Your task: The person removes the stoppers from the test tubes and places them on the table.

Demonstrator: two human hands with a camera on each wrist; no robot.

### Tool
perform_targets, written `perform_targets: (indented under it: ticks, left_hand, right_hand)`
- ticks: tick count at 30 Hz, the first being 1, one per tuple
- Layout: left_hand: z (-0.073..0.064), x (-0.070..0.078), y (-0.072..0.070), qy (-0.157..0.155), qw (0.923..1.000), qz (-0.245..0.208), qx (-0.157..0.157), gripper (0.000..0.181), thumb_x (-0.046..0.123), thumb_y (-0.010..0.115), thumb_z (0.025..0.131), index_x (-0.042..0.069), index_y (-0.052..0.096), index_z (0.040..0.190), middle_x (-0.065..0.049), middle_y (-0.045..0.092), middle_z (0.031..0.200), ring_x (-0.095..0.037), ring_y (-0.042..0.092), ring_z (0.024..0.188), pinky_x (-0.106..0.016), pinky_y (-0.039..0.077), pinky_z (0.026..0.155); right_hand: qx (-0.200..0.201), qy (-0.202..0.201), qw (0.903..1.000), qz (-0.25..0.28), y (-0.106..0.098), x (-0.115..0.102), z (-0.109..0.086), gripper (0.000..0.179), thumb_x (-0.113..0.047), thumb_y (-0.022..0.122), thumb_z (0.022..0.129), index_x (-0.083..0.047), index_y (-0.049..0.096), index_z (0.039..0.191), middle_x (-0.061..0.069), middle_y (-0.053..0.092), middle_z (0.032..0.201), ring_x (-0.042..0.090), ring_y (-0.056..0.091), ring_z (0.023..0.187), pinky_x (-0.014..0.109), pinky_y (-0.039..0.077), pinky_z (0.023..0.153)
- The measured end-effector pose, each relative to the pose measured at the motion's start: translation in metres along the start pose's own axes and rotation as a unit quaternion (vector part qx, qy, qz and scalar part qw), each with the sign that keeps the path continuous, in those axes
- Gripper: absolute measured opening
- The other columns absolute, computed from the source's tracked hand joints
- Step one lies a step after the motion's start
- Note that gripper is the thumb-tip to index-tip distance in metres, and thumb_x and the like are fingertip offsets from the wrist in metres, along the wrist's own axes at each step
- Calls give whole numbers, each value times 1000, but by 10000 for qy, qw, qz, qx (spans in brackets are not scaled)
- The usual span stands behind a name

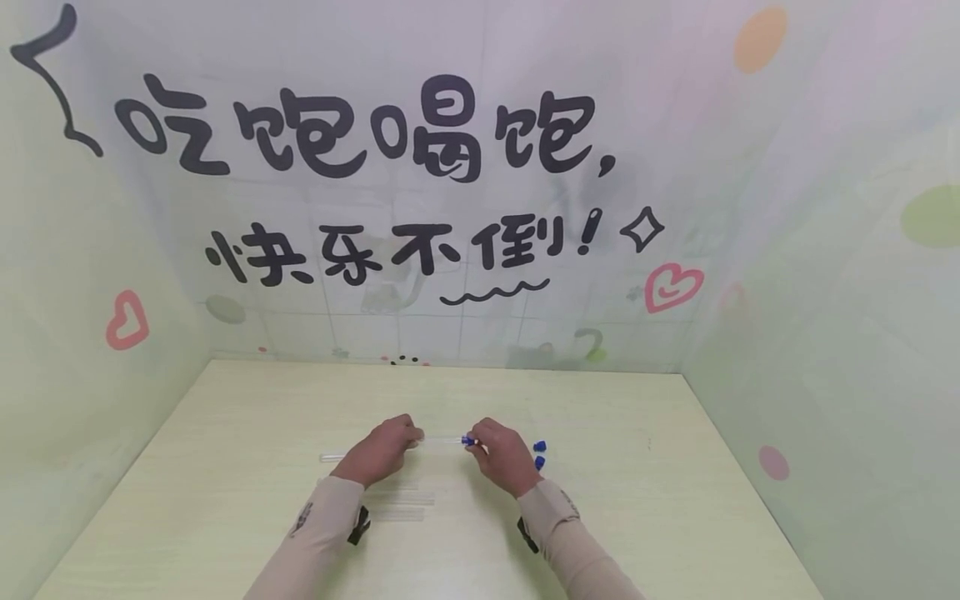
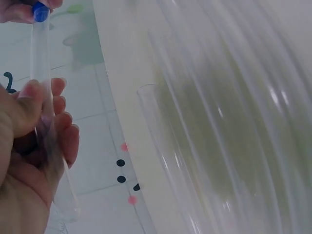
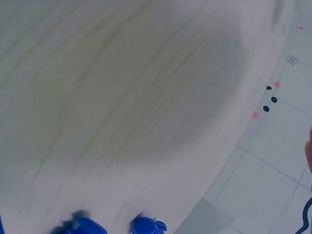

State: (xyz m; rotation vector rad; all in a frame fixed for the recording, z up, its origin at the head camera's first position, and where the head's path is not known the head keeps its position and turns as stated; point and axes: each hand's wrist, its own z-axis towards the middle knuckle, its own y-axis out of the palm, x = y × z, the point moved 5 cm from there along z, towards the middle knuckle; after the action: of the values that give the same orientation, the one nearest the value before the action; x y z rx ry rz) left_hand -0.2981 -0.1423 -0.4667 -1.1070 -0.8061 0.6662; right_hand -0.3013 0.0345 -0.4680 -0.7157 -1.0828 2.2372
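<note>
My left hand (image 1: 382, 450) grips a clear test tube (image 2: 41, 58) around its middle, thumb on one side and curled fingers on the other. Its rounded bottom sticks out past the palm in the left wrist view. At the tube's other end sits a blue stopper (image 1: 468, 440), pinched by the right hand (image 1: 504, 458). How deep the stopper goes into the mouth cannot be told. Both hands are held above the table. Only a sliver of a finger (image 3: 309, 153) shows at the edge of the right wrist view.
Several clear tubes (image 1: 405, 501) lie side by side below the left hand on the pale wooden table (image 1: 637, 500). Another tube (image 1: 328, 457) lies left of that hand. Blue stoppers (image 1: 540, 446) lie right of the right hand. Printed walls enclose the table's back and sides.
</note>
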Motion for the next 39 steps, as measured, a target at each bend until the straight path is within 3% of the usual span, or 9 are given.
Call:
perform_targets:
  ticks: [6, 15, 24, 29, 35, 39]
  left_hand:
    - [0, 1, 1, -322, 9991, -26, 277, 17, -4, 67, 83, 5, 70, 97, -2, 56, 87, -14, 56, 81, -26, 52, 72]
    - [-4, 5, 1, -193, 9947, 318, 955, 18, -5, 71, 79, 5, 70, 94, -1, 52, 86, -12, 49, 78, -24, 49, 67]
    - [-5, 11, -3, 1, 9907, 514, 1263, 20, -5, 76, 73, 7, 68, 87, -1, 52, 86, -12, 48, 79, -24, 49, 67]
    - [-4, 12, -4, 78, 9894, 597, 1322, 20, -4, 77, 72, 8, 68, 85, -1, 52, 85, -12, 49, 78, -23, 49, 66]
    - [-2, 9, -4, -149, 9922, 529, 1115, 17, -1, 76, 76, 7, 71, 90, -1, 56, 87, -12, 52, 80, -24, 50, 68]
    - [1, 7, -6, -237, 9916, 741, 1035, 17, 3, 77, 76, 8, 73, 92, -2, 60, 89, -13, 56, 79, -26, 51, 71]
  right_hand:
    - [-17, 278, 9989, 379, -2, 3, 3, 14, -5, 76, 78, -9, 64, 83, 1, 67, 81, 9, 64, 73, 16, 52, 68]
    - [-280, 596, 9942, 848, 1, 9, 4, 11, -5, 76, 78, -7, 65, 80, 3, 67, 79, 11, 66, 72, 17, 52, 67]
    - [-727, 1349, 9725, 1755, 9, 20, -1, 7, -7, 74, 80, -8, 67, 79, 4, 69, 78, 4, 57, 65, 16, 47, 60]
    - [-726, 1398, 9725, 1715, 9, 20, -1, 6, -7, 74, 81, -8, 68, 82, 3, 69, 79, 6, 60, 68, 16, 49, 63]
    - [-685, 1290, 9791, 1415, 7, 19, 1, 7, -8, 73, 82, -9, 67, 85, 3, 68, 80, 8, 62, 71, 17, 50, 66]
    - [-685, 1203, 9828, 1225, 6, 18, 4, 8, -10, 73, 82, -9, 67, 87, 3, 68, 82, 9, 63, 73, 17, 51, 67]
